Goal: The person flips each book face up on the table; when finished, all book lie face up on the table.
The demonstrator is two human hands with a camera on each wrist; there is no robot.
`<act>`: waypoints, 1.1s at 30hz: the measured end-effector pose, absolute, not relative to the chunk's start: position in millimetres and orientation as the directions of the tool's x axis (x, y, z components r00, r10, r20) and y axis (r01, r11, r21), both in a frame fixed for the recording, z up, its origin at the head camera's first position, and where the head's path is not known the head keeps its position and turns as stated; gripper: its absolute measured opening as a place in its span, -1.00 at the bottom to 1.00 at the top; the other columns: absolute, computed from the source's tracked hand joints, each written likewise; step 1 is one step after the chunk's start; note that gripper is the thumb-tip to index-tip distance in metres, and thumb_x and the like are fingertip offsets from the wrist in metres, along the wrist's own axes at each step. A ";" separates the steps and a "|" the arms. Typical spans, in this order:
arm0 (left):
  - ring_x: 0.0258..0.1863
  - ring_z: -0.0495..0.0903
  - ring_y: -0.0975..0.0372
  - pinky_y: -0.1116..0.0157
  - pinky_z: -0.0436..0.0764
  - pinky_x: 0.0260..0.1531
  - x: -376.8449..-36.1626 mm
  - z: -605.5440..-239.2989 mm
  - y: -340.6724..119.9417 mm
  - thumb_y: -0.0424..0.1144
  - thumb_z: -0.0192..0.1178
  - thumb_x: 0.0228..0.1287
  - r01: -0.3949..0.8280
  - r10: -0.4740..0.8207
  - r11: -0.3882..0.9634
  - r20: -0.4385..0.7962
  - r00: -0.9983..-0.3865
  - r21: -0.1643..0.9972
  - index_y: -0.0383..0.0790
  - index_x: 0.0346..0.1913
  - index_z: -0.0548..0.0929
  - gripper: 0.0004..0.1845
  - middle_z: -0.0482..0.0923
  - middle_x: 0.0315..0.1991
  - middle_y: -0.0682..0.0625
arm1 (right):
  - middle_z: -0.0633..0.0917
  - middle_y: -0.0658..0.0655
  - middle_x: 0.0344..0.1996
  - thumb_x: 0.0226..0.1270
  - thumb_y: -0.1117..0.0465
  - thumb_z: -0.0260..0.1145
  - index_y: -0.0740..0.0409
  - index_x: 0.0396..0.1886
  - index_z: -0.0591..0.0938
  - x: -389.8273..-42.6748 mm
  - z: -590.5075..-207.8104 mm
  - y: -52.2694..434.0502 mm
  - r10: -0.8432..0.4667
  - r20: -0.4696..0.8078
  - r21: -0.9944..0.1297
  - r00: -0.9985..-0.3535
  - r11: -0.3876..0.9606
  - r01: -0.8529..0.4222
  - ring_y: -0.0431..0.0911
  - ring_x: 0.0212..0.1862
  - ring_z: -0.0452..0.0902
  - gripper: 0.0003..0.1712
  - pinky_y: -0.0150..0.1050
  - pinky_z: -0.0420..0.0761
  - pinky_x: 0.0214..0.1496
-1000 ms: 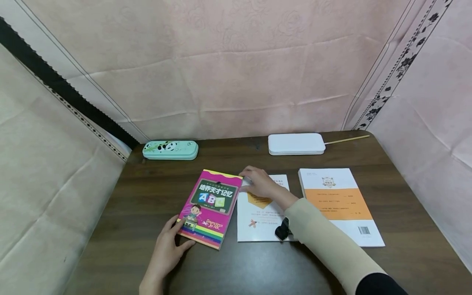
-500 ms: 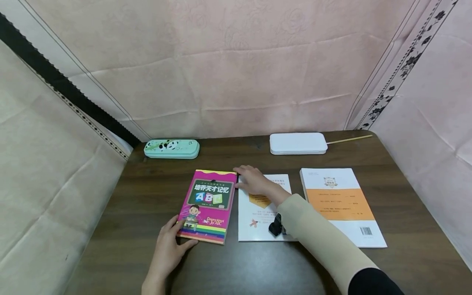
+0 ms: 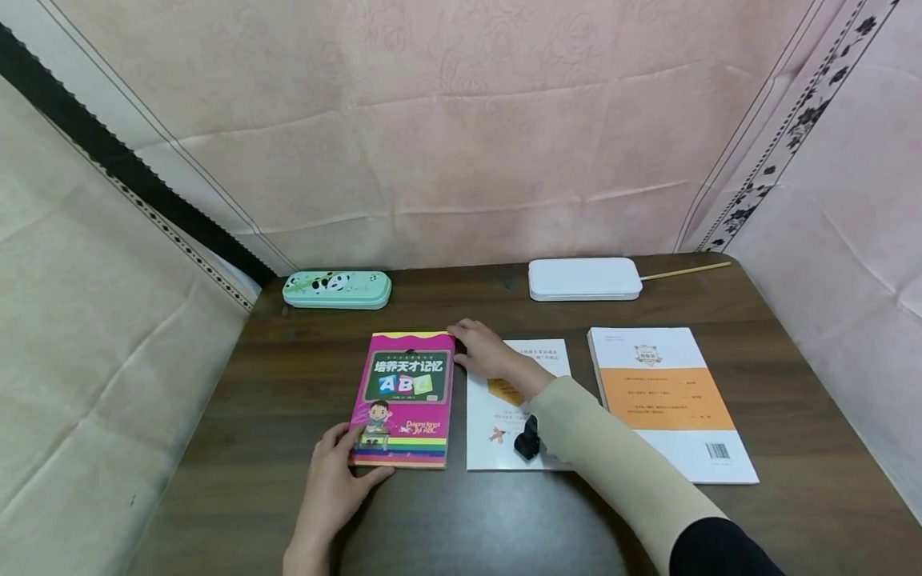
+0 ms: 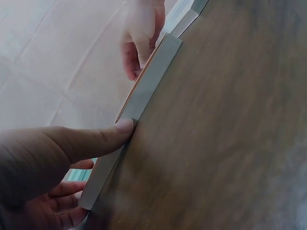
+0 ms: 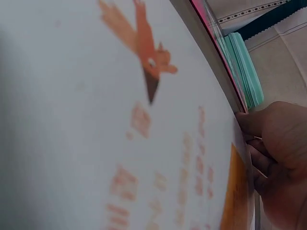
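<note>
A pink book (image 3: pixel 406 384) with a green chalkboard panel and a rainbow band lies nearly square on the wooden table. At its lower left corner, my left hand (image 3: pixel 333 480) holds it, thumb along the near edge and fingers on the left side. The left wrist view shows that thumb (image 4: pixel 103 139) pressed to the book's page edge. My right hand (image 3: pixel 490 354) grips the upper right corner, its forearm crossing over a white book (image 3: pixel 497 448) with an orange patch. In the right wrist view, the thumb (image 5: pixel 249 123) meets the pink book's side.
A thicker white and orange book (image 3: pixel 663 400) lies at the right. Along the back stand a mint panda pencil case (image 3: pixel 337 290) and a white case (image 3: pixel 585 280) with a thin stick (image 3: pixel 687 270) beside it. Pale cloth (image 3: pixel 461 160) hangs behind the table.
The pink book has turned from a tilt to nearly straight, its top swinging left. My right hand has moved left with that corner, while the left hand stays at the lower left corner.
</note>
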State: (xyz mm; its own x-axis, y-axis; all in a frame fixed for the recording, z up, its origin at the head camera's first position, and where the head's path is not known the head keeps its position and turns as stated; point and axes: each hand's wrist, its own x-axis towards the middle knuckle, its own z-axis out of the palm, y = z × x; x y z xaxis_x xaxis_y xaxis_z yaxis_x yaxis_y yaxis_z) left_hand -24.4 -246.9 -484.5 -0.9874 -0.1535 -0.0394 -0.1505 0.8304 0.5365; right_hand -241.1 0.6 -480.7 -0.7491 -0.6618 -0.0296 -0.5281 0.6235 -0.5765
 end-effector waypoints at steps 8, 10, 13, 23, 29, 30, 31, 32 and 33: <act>0.29 0.27 -0.20 -0.26 0.39 0.22 -23.8 -481.6 -245.6 0.37 0.46 -0.03 -0.158 -0.143 0.845 -0.069 -0.987 0.511 -0.26 0.50 0.33 0.14 0.21 0.40 -0.36 | 0.38 0.20 0.44 0.55 0.13 0.23 0.25 0.50 0.34 -239.3 -480.5 10.6 -0.639 0.007 -0.638 -0.769 0.589 -0.496 0.06 0.46 0.30 -0.36 -0.07 0.37 0.45; 0.36 0.21 -0.23 -0.29 0.30 0.26 -24.9 -481.3 -244.6 0.44 0.41 -0.04 -0.155 -0.141 0.849 -0.065 -0.988 0.506 -0.26 0.53 0.28 0.19 0.15 0.45 -0.35 | 0.38 0.19 0.44 0.54 0.14 0.24 0.24 0.51 0.34 -237.9 -479.4 18.3 -0.628 0.020 -0.649 -0.778 0.584 -0.488 0.07 0.46 0.30 -0.36 -0.04 0.38 0.44; 0.43 0.14 -0.23 -0.34 0.22 0.28 -26.6 -480.1 -240.4 0.43 0.40 -0.02 -0.130 -0.133 0.848 -0.032 -0.991 0.513 -0.21 0.55 0.24 0.19 0.08 0.52 -0.32 | 0.41 0.18 0.43 0.52 0.14 0.26 0.23 0.50 0.35 -235.7 -476.8 31.4 -0.615 0.036 -0.659 -0.788 0.578 -0.481 0.08 0.46 0.30 -0.35 0.00 0.37 0.44; 0.44 0.18 -0.09 -0.21 0.43 0.26 -34.8 -479.4 -214.0 0.18 0.54 0.03 -0.019 -0.063 0.805 0.055 -0.996 0.592 -0.13 0.53 0.29 0.05 0.12 0.53 -0.15 | 0.58 0.18 0.24 0.49 0.13 0.31 0.25 0.43 0.44 -226.9 -468.1 74.7 -0.551 0.067 -0.647 -0.832 0.611 -0.457 0.06 0.28 0.50 -0.40 0.01 0.51 0.32; 0.45 0.16 -0.04 -0.09 0.64 0.06 -37.9 -474.1 -199.0 0.07 0.56 0.04 -0.010 -0.047 0.772 0.041 -0.998 0.635 -0.08 0.53 0.33 -0.01 0.16 0.52 -0.10 | 0.59 0.20 0.22 0.44 0.14 0.36 0.26 0.39 0.48 -222.1 -465.9 97.8 -0.510 0.067 -0.651 -0.858 0.629 -0.424 0.08 0.24 0.53 -0.40 0.03 0.58 0.23; 0.46 0.16 -0.04 -0.08 0.65 0.05 -38.3 -473.5 -196.6 0.05 0.56 0.05 -0.007 -0.041 0.769 0.038 -0.998 0.640 -0.07 0.52 0.33 -0.02 0.16 0.52 -0.09 | 0.59 0.21 0.22 0.44 0.14 0.37 0.27 0.38 0.48 -221.2 -465.2 101.1 -0.503 0.066 -0.650 -0.862 0.633 -0.419 0.09 0.24 0.53 -0.40 0.04 0.59 0.23; 0.47 0.15 -0.03 -0.07 0.65 0.04 -38.7 -473.0 -194.1 0.05 0.56 0.06 -0.005 -0.035 0.766 0.035 -0.999 0.643 -0.05 0.52 0.34 -0.03 0.17 0.52 -0.08 | 0.59 0.21 0.22 0.43 0.15 0.38 0.27 0.38 0.49 -220.4 -464.4 104.3 -0.496 0.065 -0.650 -0.866 0.637 -0.414 0.10 0.24 0.53 -0.39 0.05 0.59 0.23; 0.47 0.16 -0.02 -0.06 0.64 0.06 -39.2 -472.8 -191.7 0.04 0.56 0.06 0.000 -0.029 0.763 0.034 -0.999 0.646 -0.05 0.51 0.35 -0.05 0.17 0.52 -0.07 | 0.59 0.22 0.22 0.43 0.15 0.38 0.27 0.38 0.49 -219.7 -464.0 107.4 -0.490 0.064 -0.647 -0.870 0.643 -0.410 0.11 0.24 0.53 -0.39 0.05 0.59 0.22; 0.48 0.16 -0.02 -0.07 0.63 0.09 -39.5 -472.8 -189.2 0.03 0.56 0.07 0.004 -0.023 0.763 0.033 -0.999 0.646 -0.04 0.51 0.36 -0.06 0.18 0.52 -0.06 | 0.59 0.22 0.22 0.42 0.14 0.38 0.28 0.37 0.49 -218.9 -463.4 110.2 -0.485 0.062 -0.644 -0.872 0.649 -0.406 0.12 0.24 0.54 -0.39 0.06 0.59 0.22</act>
State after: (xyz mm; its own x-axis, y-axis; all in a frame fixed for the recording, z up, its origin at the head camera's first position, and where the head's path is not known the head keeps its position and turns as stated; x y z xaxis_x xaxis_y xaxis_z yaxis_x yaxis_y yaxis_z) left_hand -39.5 -189.2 -472.8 -0.9992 -0.0232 0.0333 0.0038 0.7632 0.6461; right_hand -218.9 110.2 -463.4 -0.8723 -0.4849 0.0622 -0.4064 0.6485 -0.6437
